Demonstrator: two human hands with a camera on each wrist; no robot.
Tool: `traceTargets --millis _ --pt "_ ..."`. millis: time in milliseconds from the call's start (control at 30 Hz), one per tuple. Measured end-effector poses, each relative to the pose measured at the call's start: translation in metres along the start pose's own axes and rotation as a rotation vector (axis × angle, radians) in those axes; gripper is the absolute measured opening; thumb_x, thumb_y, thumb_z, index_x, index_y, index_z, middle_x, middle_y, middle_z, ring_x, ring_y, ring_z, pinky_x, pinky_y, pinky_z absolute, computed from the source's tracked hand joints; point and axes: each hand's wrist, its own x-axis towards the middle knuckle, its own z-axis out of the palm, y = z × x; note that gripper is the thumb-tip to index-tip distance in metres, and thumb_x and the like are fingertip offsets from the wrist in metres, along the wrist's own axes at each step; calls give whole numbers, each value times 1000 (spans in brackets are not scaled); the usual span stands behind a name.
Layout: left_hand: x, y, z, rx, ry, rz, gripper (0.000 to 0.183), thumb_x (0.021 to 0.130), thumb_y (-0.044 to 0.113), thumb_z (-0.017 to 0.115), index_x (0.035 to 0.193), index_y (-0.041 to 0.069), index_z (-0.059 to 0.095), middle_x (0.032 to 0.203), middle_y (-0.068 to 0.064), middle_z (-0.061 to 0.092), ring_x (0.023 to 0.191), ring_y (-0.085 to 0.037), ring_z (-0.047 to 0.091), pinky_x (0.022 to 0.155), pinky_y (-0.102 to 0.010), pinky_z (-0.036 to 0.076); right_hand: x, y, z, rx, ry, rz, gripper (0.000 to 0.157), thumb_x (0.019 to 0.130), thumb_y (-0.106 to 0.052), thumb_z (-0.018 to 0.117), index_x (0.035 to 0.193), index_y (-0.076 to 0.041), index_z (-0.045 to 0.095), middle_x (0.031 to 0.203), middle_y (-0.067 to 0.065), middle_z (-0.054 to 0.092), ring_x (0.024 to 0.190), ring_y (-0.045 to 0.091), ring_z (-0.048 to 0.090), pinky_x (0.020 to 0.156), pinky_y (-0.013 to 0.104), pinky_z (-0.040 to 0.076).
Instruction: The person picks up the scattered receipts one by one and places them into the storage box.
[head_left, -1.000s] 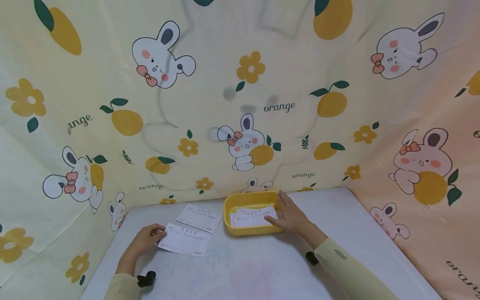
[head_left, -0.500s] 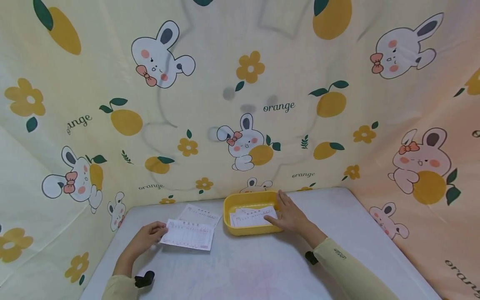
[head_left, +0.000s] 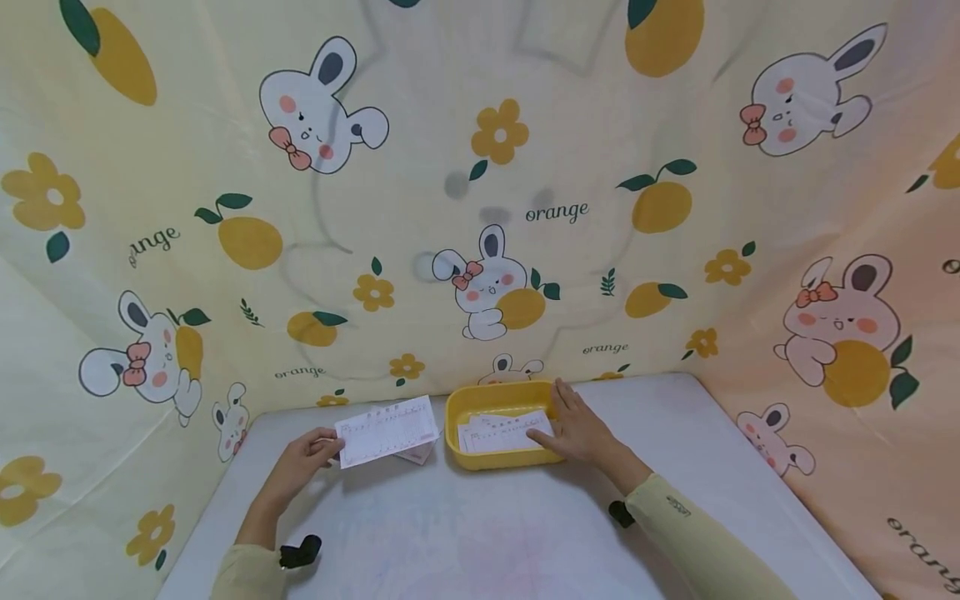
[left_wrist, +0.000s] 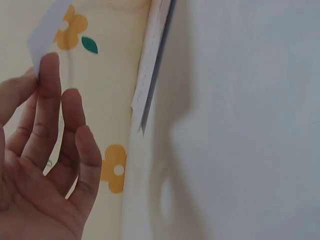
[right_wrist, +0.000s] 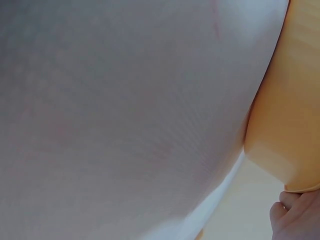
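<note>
My left hand (head_left: 307, 457) pinches the left edge of a white printed paper slip (head_left: 386, 429) between thumb and fingers, tilted up over the table. The left wrist view catches only a corner of this slip (left_wrist: 47, 37) at the fingertips, with the other fingers of the left hand (left_wrist: 47, 145) spread loosely. Mostly covered by it in the head view, another slip (head_left: 418, 453) lies on the table. My right hand (head_left: 585, 429) rests on the right side of a yellow basket (head_left: 495, 461), fingers straight along the rim and thumb reaching inside over several printed slips (head_left: 504, 435).
The white table (head_left: 487, 533) ends at a patterned cloth wall (head_left: 405, 250) behind the basket, and cloth hangs at both sides. Seen from the right wrist, the yellow basket wall (right_wrist: 285, 120) rises close by.
My left hand has lifted the nearer slip off the table and moved it up and away, over the farther slip. The right hand stays at the basket.
</note>
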Motion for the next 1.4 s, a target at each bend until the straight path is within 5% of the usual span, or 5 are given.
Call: traceTargets --millis 433,1400 --pt "10 24 33 -34 22 12 36 107 31 70 129 2 65 115 -12 78 108 -36 72 93 -40 59 1 1 2 5 2 3 121 95 -80 54 168 7 12 178 23 6 164 44 13 131 62 19" --pt "34 59 89 -25 5 93 26 106 26 72 124 7 71 104 -5 78 96 -25 72 90 -43 59 1 3 0 22 4 -8 120 95 -80 53 168 6 13 179 23 7 164 44 14 130 62 21"
